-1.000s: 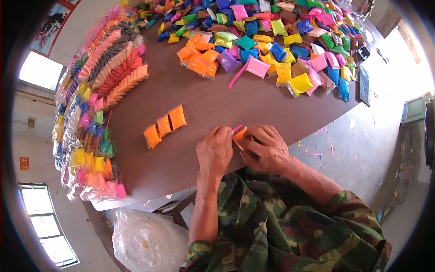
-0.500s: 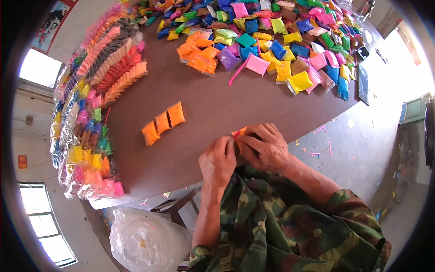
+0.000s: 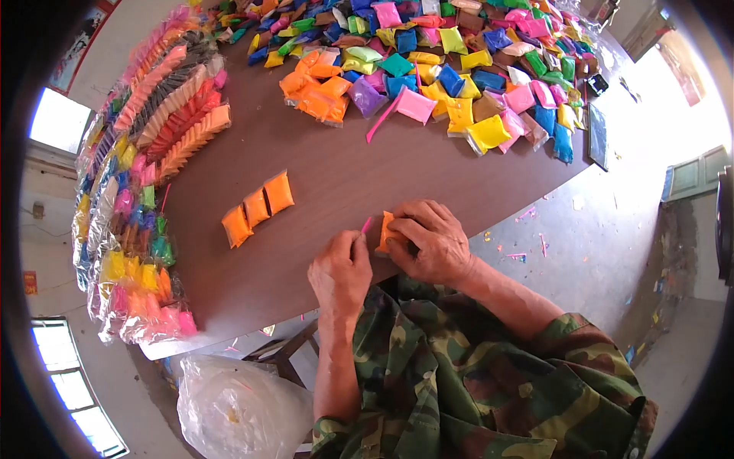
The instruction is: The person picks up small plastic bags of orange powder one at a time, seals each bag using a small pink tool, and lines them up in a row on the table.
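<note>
Near the table's front edge, my left hand (image 3: 340,271) pinches a thin pink strip (image 3: 366,225) between thumb and finger. Just to its right, my right hand (image 3: 434,243) grips an orange packet (image 3: 385,232), whose right part is hidden under the fingers. The two hands are apart. Up and to the left of them, three orange packets (image 3: 258,206) lie side by side in a slanting row on the brown table (image 3: 321,168).
A big pile of coloured packets (image 3: 459,84) covers the back of the table. Rows of stacked packets (image 3: 164,115) line its left side. A dark flat device (image 3: 598,136) lies at the right edge. A clear plastic bag (image 3: 241,405) stands below the front edge.
My left hand has drawn away from the orange packet with the pink strip in its fingers. My right hand still holds the packet. The whole view has shifted slightly.
</note>
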A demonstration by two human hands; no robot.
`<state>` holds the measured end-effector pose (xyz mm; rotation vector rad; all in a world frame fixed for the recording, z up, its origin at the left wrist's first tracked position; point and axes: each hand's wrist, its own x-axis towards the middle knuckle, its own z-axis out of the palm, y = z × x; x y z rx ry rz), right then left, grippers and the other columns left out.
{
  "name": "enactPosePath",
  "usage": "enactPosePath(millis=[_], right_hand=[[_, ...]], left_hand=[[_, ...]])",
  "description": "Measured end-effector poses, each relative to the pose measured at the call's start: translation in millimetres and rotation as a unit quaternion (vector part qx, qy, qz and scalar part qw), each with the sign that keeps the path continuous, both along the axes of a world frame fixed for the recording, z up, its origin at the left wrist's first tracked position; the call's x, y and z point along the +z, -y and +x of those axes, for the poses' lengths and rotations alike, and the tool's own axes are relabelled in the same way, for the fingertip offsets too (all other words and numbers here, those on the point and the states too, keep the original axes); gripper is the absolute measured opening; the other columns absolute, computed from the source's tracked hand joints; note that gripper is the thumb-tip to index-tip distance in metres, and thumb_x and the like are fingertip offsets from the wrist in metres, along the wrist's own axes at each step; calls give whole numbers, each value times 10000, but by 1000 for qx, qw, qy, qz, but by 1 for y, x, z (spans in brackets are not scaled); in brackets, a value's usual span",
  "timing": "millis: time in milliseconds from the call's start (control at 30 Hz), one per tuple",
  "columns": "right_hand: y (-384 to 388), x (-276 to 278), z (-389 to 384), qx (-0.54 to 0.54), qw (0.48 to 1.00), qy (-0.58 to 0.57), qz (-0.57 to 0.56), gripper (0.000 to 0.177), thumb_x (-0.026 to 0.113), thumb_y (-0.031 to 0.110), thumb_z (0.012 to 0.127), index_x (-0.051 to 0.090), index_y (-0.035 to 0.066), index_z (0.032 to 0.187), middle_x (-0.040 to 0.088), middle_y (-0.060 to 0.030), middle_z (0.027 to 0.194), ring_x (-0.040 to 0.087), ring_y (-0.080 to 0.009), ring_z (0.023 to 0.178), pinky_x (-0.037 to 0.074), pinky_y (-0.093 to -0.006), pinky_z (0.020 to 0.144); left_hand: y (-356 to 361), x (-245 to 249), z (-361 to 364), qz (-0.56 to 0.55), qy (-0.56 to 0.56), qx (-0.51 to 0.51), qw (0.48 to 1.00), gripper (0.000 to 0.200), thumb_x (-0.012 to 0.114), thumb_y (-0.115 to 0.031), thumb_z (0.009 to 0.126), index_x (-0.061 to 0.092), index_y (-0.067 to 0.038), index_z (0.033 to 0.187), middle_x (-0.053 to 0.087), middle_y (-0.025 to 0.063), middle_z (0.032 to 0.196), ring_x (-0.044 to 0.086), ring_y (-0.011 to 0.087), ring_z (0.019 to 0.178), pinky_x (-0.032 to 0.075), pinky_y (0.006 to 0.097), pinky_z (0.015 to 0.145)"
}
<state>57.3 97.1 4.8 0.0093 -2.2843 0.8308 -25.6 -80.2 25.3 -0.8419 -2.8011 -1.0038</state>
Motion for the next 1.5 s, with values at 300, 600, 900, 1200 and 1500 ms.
enactPosePath(millis=[300, 600, 900, 1200, 1500], right_hand=[[2, -2, 3, -9, 999, 29, -9, 231, 891, 140, 791, 762, 88, 976, 706, -100, 1095, 703, -308, 923, 596, -407, 788], [1, -4, 1, -16, 1000, 15, -2, 237, 896, 162, 775, 769, 94, 963, 699, -73, 984, 689, -291, 835, 579, -404, 729], [5, 6, 2, -41, 999, 32, 5, 282, 904, 256, 806, 736, 105, 975, 683, -69, 982, 663, -295, 870, 575, -415, 765], [8, -2, 1, -57, 998, 38, 8, 239, 882, 208, 812, 750, 116, 988, 705, -53, 1004, 690, -287, 915, 590, -400, 778], [10, -3, 2, -84, 996, 43, 5, 254, 874, 177, 802, 794, 146, 1041, 701, -38, 989, 696, -283, 889, 594, -396, 749]], left_hand=[[17, 0, 13, -39, -3, 8, 999, 33, 750, -115, 983, 733, -95, 1004, 759, 151, 872, 745, 413, 784, 577, 513, 671], [12, 0, 28, -33, -38, 19, 999, 63, 759, -104, 989, 734, -47, 978, 740, 192, 797, 742, 412, 714, 573, 465, 640], [14, -8, 35, -2, -42, 22, 999, 70, 761, -135, 989, 716, -87, 964, 739, 160, 817, 728, 414, 725, 562, 517, 631], [15, -4, 35, 27, 7, 21, 999, 94, 761, -147, 986, 702, -94, 936, 724, 148, 749, 719, 408, 680, 557, 504, 611], [13, -4, 37, 13, 2, 6, 1000, 72, 763, -104, 970, 719, -64, 929, 714, 158, 729, 722, 386, 646, 546, 456, 603]])
